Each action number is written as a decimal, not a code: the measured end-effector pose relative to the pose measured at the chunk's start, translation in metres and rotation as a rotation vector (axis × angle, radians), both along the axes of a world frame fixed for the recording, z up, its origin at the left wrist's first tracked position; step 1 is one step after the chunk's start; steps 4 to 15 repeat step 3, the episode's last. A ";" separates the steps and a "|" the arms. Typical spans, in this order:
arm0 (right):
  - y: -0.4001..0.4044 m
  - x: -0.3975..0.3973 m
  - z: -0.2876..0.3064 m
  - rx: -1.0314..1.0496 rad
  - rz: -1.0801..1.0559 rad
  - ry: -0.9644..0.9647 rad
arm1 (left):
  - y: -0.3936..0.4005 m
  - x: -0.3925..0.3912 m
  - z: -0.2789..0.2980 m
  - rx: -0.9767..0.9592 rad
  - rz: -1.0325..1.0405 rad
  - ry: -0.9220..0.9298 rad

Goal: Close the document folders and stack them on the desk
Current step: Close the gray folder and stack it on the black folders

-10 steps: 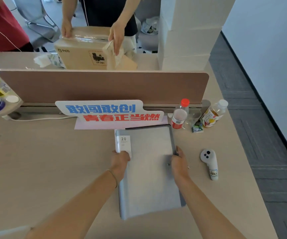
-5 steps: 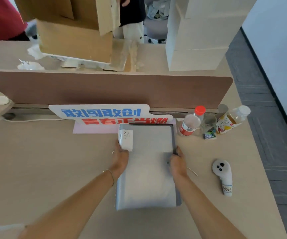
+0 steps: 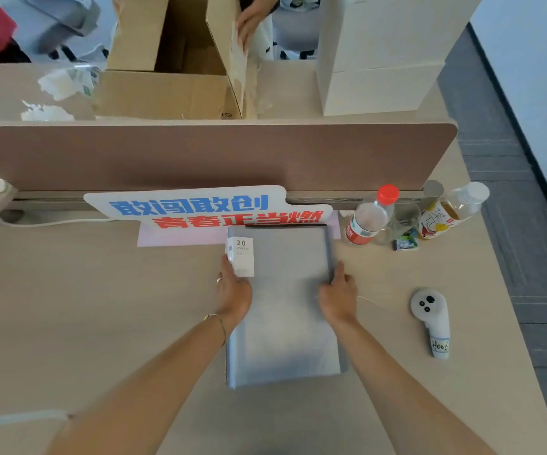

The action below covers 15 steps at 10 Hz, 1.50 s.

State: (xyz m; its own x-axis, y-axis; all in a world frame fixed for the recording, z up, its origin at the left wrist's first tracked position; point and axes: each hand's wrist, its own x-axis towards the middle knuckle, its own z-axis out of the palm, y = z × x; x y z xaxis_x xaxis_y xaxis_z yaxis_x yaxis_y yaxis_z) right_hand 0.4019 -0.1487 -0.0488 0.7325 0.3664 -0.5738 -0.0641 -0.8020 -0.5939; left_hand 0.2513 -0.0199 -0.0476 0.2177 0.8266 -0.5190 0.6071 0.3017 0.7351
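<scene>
A closed grey document folder (image 3: 285,323) lies flat on the beige desk (image 3: 101,323), with a white "20" label at its top left corner. A darker edge of another folder shows under it along the right and top sides. My left hand (image 3: 234,287) grips the left edge of the folder, just below the label. My right hand (image 3: 339,295) holds the right edge, fingers curled over the side. Both hands press on the stack from either side.
A blue-and-red lettered sign (image 3: 206,210) lies just beyond the folder, against the brown divider (image 3: 199,152). Two bottles (image 3: 369,218) (image 3: 449,211) stand at the right, a white controller (image 3: 431,320) lies nearer. Across the divider, another person's hand (image 3: 249,18) holds an open cardboard box (image 3: 173,60).
The folder has slid away from me towards the sign, both hands staying on its edges. Behind the divider, the cardboard box was lifted and now stands open.
</scene>
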 end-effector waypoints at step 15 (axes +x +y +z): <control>-0.002 -0.011 0.032 0.214 0.129 -0.032 | -0.016 -0.012 0.065 0.188 -0.098 -0.026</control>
